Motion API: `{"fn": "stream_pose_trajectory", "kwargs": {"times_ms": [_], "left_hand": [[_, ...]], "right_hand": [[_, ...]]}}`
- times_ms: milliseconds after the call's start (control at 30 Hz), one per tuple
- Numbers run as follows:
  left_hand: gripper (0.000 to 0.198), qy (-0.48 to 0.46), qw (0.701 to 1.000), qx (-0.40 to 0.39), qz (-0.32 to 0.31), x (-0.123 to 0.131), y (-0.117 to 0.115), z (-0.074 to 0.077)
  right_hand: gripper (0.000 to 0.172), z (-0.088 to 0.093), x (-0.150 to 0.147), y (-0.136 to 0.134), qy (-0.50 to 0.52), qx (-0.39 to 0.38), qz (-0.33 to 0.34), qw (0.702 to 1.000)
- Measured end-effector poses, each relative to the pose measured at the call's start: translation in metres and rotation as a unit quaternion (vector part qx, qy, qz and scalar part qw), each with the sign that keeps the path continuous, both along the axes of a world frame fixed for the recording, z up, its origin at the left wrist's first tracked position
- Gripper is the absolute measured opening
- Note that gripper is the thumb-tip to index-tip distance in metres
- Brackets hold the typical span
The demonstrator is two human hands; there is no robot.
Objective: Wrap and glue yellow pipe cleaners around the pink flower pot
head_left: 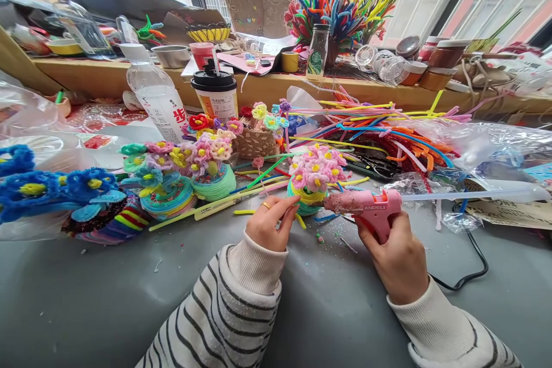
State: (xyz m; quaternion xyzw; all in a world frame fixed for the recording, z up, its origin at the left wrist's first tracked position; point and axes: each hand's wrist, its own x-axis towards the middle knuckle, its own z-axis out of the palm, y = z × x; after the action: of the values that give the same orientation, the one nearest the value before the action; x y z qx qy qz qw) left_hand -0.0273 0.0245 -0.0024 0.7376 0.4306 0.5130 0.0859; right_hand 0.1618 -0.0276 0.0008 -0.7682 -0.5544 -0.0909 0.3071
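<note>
My right hand (399,261) is wrapped round the handle of a pink hot glue gun (379,207), its finger at the trigger. A long translucent glue stick (470,195) sticks out of the gun's back, and the smeared nozzle points left. My left hand (271,223), with a ring on one finger, is pinched closed just left of the nozzle; what its fingertips hold is too small to make out. Behind that hand rises a small pink flower (257,163) on a thin stem. Close behind the nozzle stands a pot (307,198) of pink pipe-cleaner flowers (317,167).
More pipe-cleaner flower pots (168,198) line the left side. Behind them stand a water bottle (155,95) and a lidded drink cup (214,92). Loose pipe cleaners (379,121) are heaped at the back right. A black cord (478,261) curls beside my right hand.
</note>
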Motion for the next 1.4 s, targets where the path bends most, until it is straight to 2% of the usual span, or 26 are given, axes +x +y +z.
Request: {"fn": "stream_pose_trajectory", "kwargs": {"times_ms": [200,867,1400], "left_hand": [[0.021,0.039,0.999,-0.032,0.003,-0.001,0.000,-0.001],[0.020,0.025,0.999,-0.043,-0.005,-0.001,0.001,-0.001],[0.021,0.018,0.998,-0.055,-0.006,-0.001,0.001,-0.001]], "right_hand": [[0.036,-0.001,0.003,-0.001,-0.011,0.016,0.003,1.000],[0.036,0.001,0.009,-0.002,-0.030,0.040,-0.004,0.999],[0.037,-0.001,0.015,-0.002,-0.021,0.027,-0.018,0.999]]}}
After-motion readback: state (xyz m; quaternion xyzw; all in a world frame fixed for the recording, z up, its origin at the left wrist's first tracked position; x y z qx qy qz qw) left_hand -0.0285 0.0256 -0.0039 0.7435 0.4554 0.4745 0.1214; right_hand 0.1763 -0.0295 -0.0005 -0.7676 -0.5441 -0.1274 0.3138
